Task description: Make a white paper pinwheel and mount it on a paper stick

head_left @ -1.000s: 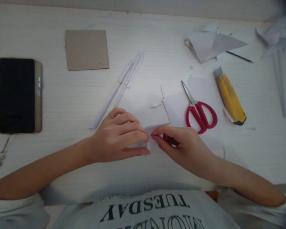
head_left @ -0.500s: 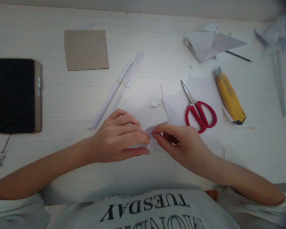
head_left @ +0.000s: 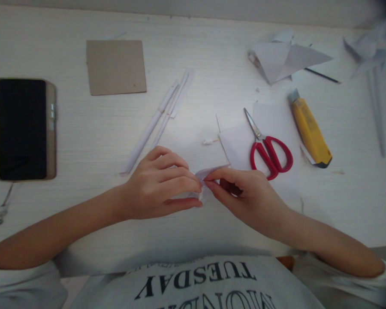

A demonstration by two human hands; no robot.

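A small folded piece of white paper is held just above the white table, near its front edge. My left hand is closed, fingers curled round the paper's left part. My right hand pinches the paper's right side between thumb and forefinger. The fingertips of both hands meet at the fold. Most of the paper is hidden by my fingers; only a pointed flap shows above them.
Red-handled scissors lie on a white sheet right of my hands, beside a yellow utility knife. Folded paper strips, a brown card, a phone and paper scraps lie farther back.
Almost nothing differs. My fingertips have shifted slightly on the paper, and both hands stay in place.
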